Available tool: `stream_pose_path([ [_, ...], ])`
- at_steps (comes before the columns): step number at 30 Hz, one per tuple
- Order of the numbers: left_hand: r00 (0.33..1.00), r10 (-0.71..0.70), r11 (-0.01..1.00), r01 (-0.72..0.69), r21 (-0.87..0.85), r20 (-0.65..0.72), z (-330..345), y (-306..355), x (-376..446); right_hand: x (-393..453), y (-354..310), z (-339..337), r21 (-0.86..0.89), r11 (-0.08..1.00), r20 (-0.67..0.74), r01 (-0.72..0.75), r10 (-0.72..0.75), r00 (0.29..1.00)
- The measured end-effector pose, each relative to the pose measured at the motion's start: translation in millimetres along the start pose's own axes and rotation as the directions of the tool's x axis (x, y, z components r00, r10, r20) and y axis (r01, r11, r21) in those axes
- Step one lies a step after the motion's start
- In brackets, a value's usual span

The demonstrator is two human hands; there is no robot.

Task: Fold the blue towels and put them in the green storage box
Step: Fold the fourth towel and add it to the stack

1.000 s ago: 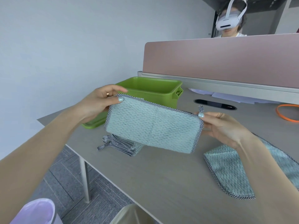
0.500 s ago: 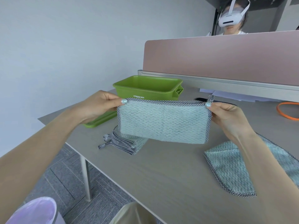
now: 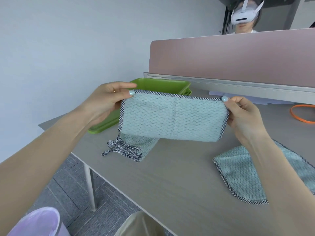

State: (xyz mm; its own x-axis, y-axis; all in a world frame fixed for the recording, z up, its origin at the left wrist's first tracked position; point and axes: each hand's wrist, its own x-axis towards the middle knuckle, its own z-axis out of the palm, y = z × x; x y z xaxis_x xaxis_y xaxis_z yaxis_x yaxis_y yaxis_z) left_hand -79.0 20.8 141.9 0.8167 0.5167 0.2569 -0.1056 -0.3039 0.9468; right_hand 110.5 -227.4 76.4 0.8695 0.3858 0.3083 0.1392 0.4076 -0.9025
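Note:
A pale blue towel [image 3: 172, 118] with checked edging, folded to a long strip, hangs in the air above the table. My left hand [image 3: 105, 101] pinches its top left corner and my right hand [image 3: 242, 114] pinches its top right corner. Behind it stands the green storage box [image 3: 163, 84], partly hidden by the towel, with its green lid [image 3: 104, 125] lying beside it. A stack of folded blue towels [image 3: 133, 147] lies on the table under the held one. Another blue towel [image 3: 245, 172] lies flat at the right, partly under my right forearm.
The grey table [image 3: 170, 184] ends at a front-left edge with a metal leg below. A pink divider [image 3: 238, 57] runs along the back, with a person in a white headset behind it. An orange ring [image 3: 300, 114] lies at far right. A lilac bin [image 3: 34, 222] stands on the floor.
Both hands have raised the towel and levelled its top edge from a slant to horizontal, pulling it taut in front of the box.

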Motion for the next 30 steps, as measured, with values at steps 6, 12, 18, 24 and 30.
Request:
stream_pose_path([
  [6, 0.999, 0.037, 0.914, -0.024, 0.405, -0.026, 0, -9, 1, 1, 2, -1, -0.033, 0.989, 0.051, -0.145, 0.146, 0.988],
  [12, 0.982, 0.178, 0.854, -0.185, 0.487, 0.06, -1, -7, -4, -2, 1, -6, -0.042, 0.938, 0.25, -0.344, 0.343, 0.905],
  [18, 0.863, 0.466, 0.642, -0.48, 0.597, 0.193, -4, -10, -11, 0, 4, -11, -0.03, 0.916, 0.266, -0.399, 0.392, 0.881],
  [24, 0.787, 0.537, 0.409, -0.558, 0.722, 0.304, -4, -14, -10, 2, 13, -13, -0.242, 0.915, 0.114, -0.324, 0.358, 0.927],
  [30, 0.901, 0.411, 0.668, -0.401, 0.627, 0.138, 5, -17, -9, 2, 18, -9, -0.45, 0.87, -0.009, -0.201, 0.221, 0.975],
])
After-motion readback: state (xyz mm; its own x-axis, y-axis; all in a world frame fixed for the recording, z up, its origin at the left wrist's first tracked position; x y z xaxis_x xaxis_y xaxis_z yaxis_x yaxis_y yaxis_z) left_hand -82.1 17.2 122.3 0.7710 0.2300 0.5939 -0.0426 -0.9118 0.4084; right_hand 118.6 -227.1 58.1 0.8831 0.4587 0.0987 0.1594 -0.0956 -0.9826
